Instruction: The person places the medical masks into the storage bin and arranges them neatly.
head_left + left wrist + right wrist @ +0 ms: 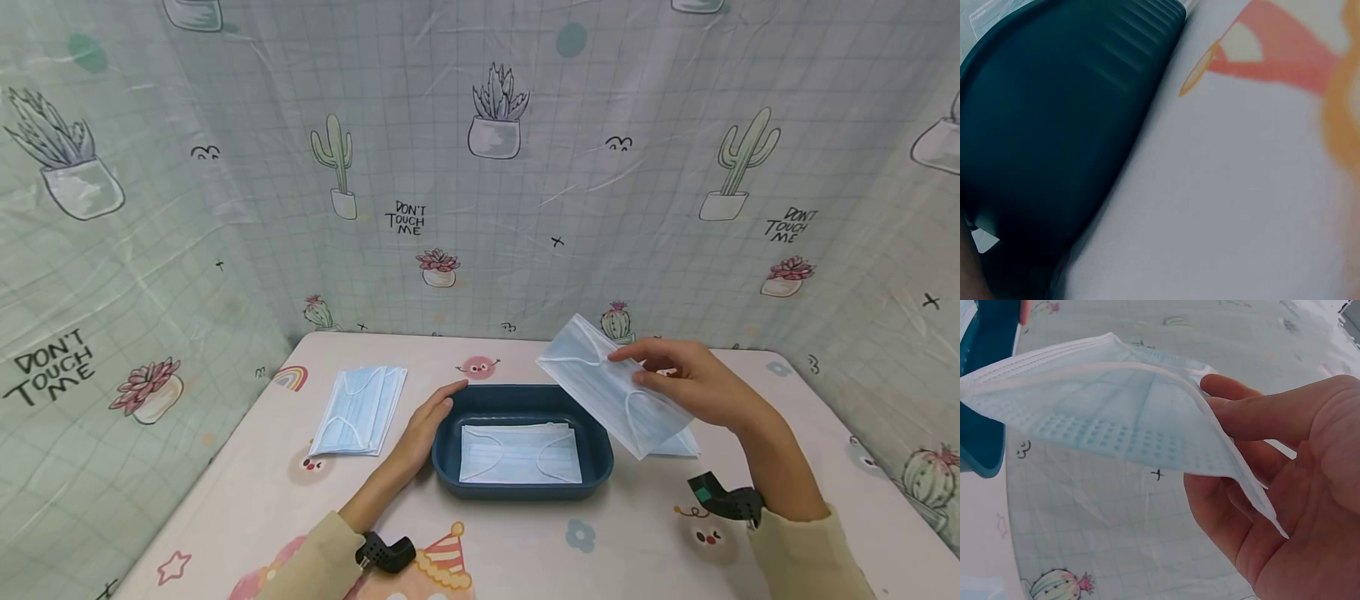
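My right hand pinches a pale blue face mask between thumb and fingers, tilted above the right end of a dark blue box. In the right wrist view the mask bows outward, with its white ear loop and dotted seam showing. Inside the box lie face masks, flat, with ear loops on top. My left hand rests against the box's left end, fingers stretched along the rim toward the back corner. Only a sliver of that hand appears in the left wrist view, beside the box wall.
On the left of the table lies a fanned stack of face masks. Partly hidden under the held mask, another face mask lies on the table to the right. A patterned curtain closes off the back and both sides.
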{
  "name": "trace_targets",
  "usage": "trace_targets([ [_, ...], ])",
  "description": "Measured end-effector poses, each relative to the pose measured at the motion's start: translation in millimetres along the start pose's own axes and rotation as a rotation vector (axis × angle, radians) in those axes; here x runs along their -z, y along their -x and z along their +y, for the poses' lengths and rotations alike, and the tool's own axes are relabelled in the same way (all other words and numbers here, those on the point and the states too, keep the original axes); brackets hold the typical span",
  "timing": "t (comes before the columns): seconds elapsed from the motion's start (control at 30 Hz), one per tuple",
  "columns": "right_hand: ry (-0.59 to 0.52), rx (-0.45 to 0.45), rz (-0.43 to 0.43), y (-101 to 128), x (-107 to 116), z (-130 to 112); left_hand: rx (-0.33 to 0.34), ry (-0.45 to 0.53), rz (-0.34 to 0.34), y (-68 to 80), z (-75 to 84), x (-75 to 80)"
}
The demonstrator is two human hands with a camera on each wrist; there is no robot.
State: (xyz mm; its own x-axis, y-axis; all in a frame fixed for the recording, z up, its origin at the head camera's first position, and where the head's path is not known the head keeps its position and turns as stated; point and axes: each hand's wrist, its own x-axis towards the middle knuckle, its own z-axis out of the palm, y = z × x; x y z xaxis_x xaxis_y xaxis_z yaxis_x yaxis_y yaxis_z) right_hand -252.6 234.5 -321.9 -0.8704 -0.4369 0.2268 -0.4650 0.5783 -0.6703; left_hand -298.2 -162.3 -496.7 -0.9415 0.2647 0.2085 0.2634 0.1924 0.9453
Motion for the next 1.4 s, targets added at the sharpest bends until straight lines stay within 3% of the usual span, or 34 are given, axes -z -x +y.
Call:
trace_targets([
  [0.5, -0.009, 0.160, 0.058, -14.8, -9.8, -14.5, 0.018, 0.003, 0.022, -2.3, 2.1, -3.4],
  [0.73, 0.023, 0.173, 0.039, -31.4, -15.0, -25.1, 0.016, 0.007, 0.032, -6.1, 0.6, -5.4],
  [1.13, 0.010, 0.208, -0.040, -57.7, -30.7, -33.1, 0.026, 0.000, 0.045, -7.0, 2.5, -7.2],
  [1.4, -0.017, 0.212, -0.162, -74.7, -44.7, -29.5, 0.031, 0.017, 0.064, -8.2, 2.9, -6.8],
])
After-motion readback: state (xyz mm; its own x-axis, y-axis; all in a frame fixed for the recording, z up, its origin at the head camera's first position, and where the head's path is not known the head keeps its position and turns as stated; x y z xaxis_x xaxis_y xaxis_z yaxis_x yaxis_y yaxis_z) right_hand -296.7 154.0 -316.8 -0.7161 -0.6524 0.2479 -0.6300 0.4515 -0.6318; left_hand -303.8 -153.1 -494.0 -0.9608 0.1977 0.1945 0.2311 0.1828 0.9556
